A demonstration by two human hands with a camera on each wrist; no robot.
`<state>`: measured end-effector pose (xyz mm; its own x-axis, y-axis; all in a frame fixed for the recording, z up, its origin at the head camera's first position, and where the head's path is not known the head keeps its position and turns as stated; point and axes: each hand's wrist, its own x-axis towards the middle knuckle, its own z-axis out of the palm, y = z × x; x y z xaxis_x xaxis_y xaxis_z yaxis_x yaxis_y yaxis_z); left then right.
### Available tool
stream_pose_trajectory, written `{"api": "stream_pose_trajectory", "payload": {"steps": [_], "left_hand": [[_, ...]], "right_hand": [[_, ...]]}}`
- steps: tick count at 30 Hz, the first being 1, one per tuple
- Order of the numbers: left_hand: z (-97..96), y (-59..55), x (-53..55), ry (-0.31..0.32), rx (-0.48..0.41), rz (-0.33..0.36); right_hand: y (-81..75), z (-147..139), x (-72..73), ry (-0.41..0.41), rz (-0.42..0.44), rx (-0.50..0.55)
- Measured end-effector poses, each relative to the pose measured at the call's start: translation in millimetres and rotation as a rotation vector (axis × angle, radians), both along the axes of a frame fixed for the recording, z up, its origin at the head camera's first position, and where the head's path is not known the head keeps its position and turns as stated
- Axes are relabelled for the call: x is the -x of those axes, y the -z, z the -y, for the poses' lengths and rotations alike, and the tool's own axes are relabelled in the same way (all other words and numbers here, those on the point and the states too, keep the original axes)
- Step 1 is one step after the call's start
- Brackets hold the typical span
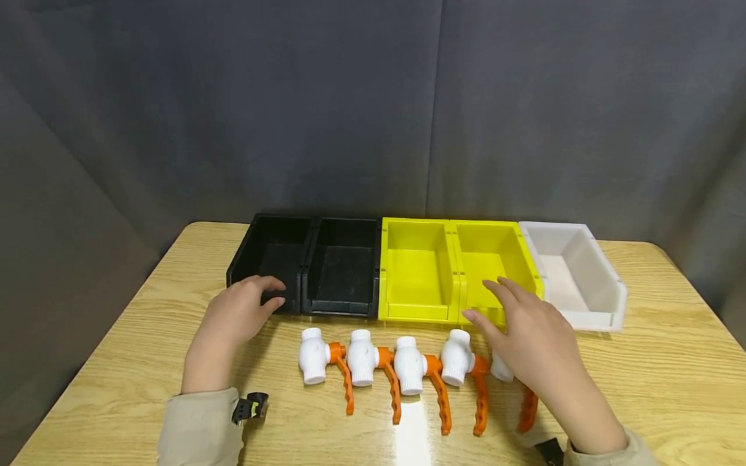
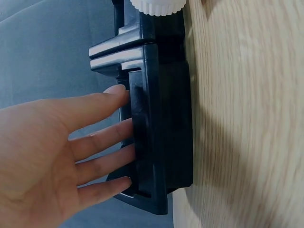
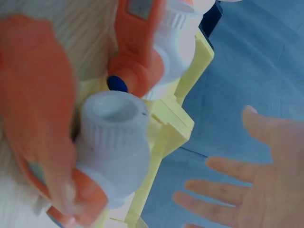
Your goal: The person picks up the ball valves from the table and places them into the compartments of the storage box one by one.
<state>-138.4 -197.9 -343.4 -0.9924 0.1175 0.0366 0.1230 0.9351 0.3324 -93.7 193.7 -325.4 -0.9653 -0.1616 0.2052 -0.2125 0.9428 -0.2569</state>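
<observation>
My left hand (image 1: 241, 307) is at the front of the leftmost black bin (image 1: 235, 268), its fingers loosely extended. In the left wrist view the fingertips reach the front lip of that bin (image 2: 147, 137), and nothing is held. My right hand (image 1: 539, 333) hovers with spread fingers over the front of the right yellow bin (image 1: 527, 259), empty. Below it a white ball valve with an orange handle (image 1: 528, 411) is partly hidden. Several matching ball valves (image 1: 410, 366) stretch leftward in a row, handles toward me. From the right wrist, a valve's white body (image 3: 114, 142) looms close beside the hand (image 3: 266, 183).
A second black bin (image 1: 340, 305), another yellow bin (image 1: 416, 312) and a white bin (image 1: 614, 301) complete the row of bins along the back of the wooden table (image 1: 116, 362). Behind the table hangs a dark grey curtain (image 1: 350, 110).
</observation>
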Motion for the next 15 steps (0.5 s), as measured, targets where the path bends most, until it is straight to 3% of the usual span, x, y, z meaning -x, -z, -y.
{"api": "stream_pose_trajectory", "payload": {"steps": [4,9,15], "left_hand": [[-1.1,2.4,1.4,0.011,0.010,0.008],[-4.7,4.4,3.7,0.017,0.020,0.008],[-4.6,4.5,3.1,0.012,0.025,0.008]], "right_hand": [[-3.7,-4,-1.7,-0.006,0.003,-0.017],[-8.9,-13,-2.5,-0.013,0.065,-0.045],[-7.7,-24,-0.4,-0.047,0.204,-0.095]]}}
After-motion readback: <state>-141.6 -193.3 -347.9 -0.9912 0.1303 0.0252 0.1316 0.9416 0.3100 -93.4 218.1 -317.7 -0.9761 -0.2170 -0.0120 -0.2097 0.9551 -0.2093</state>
